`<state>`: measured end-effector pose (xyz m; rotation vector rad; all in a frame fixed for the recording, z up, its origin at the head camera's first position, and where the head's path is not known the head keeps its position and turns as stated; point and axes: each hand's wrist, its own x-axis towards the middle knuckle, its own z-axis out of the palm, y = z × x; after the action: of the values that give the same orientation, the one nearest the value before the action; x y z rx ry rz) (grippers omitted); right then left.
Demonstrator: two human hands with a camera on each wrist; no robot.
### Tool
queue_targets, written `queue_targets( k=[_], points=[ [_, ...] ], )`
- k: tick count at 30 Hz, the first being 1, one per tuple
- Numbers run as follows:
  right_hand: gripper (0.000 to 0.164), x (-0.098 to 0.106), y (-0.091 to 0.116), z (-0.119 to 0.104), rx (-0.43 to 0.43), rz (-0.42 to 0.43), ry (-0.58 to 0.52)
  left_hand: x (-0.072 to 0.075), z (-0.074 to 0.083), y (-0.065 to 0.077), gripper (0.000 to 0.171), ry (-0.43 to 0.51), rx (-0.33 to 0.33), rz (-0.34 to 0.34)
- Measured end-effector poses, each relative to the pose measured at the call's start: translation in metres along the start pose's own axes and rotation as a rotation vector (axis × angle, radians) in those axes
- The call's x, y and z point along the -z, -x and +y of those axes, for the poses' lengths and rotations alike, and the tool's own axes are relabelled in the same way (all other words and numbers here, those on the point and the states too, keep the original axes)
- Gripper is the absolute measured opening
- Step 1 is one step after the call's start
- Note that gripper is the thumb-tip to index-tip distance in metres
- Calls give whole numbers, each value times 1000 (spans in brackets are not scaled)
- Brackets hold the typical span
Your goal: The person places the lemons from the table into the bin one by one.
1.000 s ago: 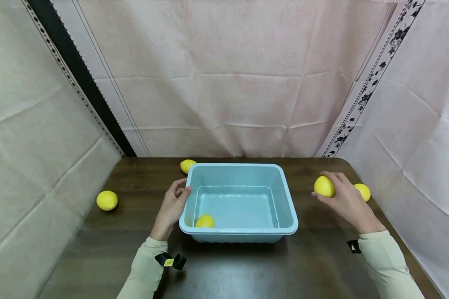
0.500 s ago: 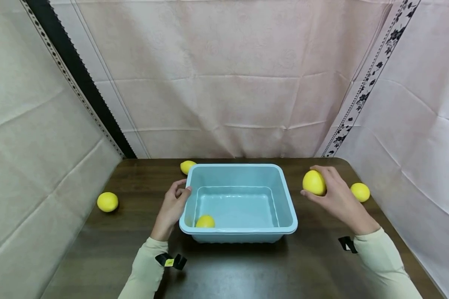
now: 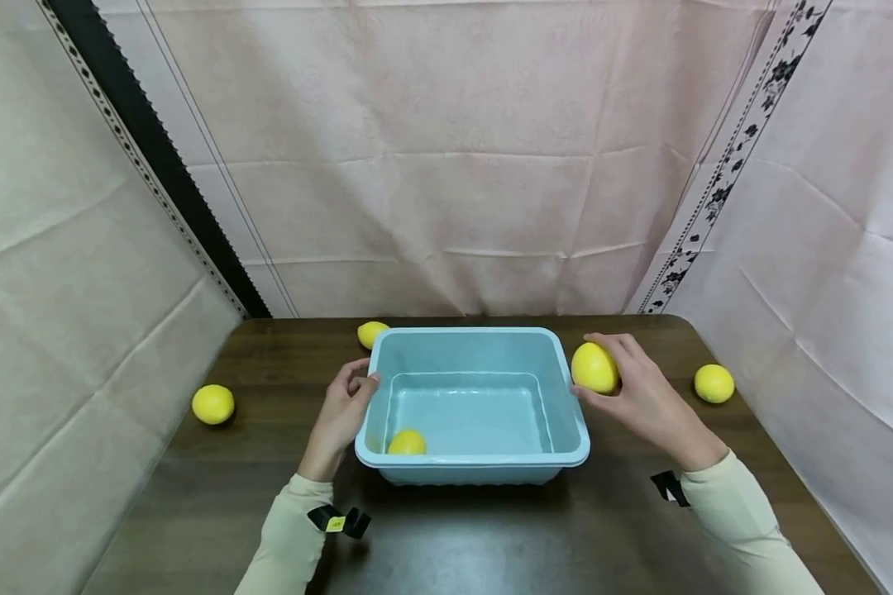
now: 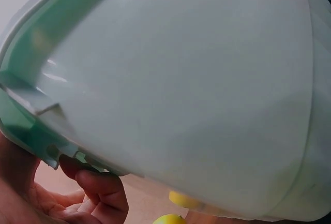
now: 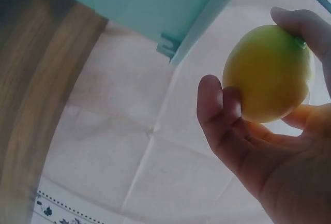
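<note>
In the head view a light blue plastic basin (image 3: 484,459) stands at mid-table, with one lemon (image 3: 407,442) in its near left corner. My left hand (image 3: 341,413) holds the basin's left rim; the left wrist view shows its fingers (image 4: 106,188) curled at the rim's underside. Just beyond the basin's right rim, my right hand (image 3: 640,401) grips a second lemon (image 3: 594,368) between thumb and fingers. The right wrist view shows that held yellow lemon (image 5: 269,74) up close, raised beside the basin wall (image 5: 139,1).
On the dark wooden table (image 3: 476,545), a loose lemon (image 3: 212,404) lies at the left, another lemon (image 3: 372,334) behind the basin's far left corner, and a third lemon (image 3: 713,383) near the right edge. Pale cloth (image 3: 476,207) hangs around the back and sides.
My right hand has moved left with the lemon, from near the table's right side to the basin's right rim. My left hand and the basin have stayed put.
</note>
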<state>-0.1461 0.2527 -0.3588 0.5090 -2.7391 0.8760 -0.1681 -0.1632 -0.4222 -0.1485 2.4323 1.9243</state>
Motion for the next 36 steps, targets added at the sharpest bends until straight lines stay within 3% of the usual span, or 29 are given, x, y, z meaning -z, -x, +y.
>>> queue_targets(
  k=[13, 21, 36],
  points=[
    [72, -20, -10, -13, 56, -69, -28, 2, -2, 1, 49, -12, 20, 6],
    [76, -29, -15, -19, 43, -90, -34, 1, 0, -1, 49, -11, 25, -6],
    [72, -45, -21, -26, 105, -91, 112, 1, 1, -2, 50, -11, 20, -5]
  ],
)
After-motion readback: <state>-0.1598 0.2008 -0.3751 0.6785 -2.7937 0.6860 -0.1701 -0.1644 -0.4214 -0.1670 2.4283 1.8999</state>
